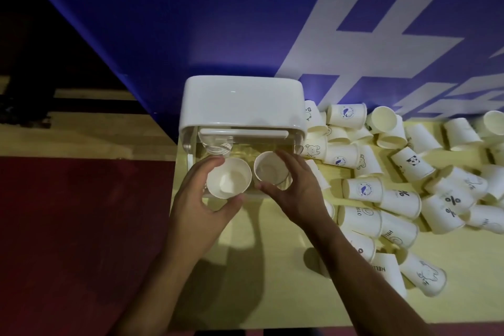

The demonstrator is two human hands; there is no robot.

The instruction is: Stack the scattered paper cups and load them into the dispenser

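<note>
A white dispenser (242, 101) with a clear front compartment stands at the back of the pale table (272, 267). In front of its opening are two upright white paper cups. My left hand (201, 199) grips the left cup (228, 181), thumb at its near rim and fingers at its far side. The right cup (270, 169) is held by my right hand (291, 185), fingers curled over its far rim and thumb at its near side. Whether each is a single cup or a stack is hidden. Several scattered cups (403, 188) lie on their sides to the right.
A blue wall (218, 22) with white markings rises right behind the dispenser. The table's left edge runs just left of the dispenser; beyond it is a dark red floor (81, 226). The cup pile fills the table's right half.
</note>
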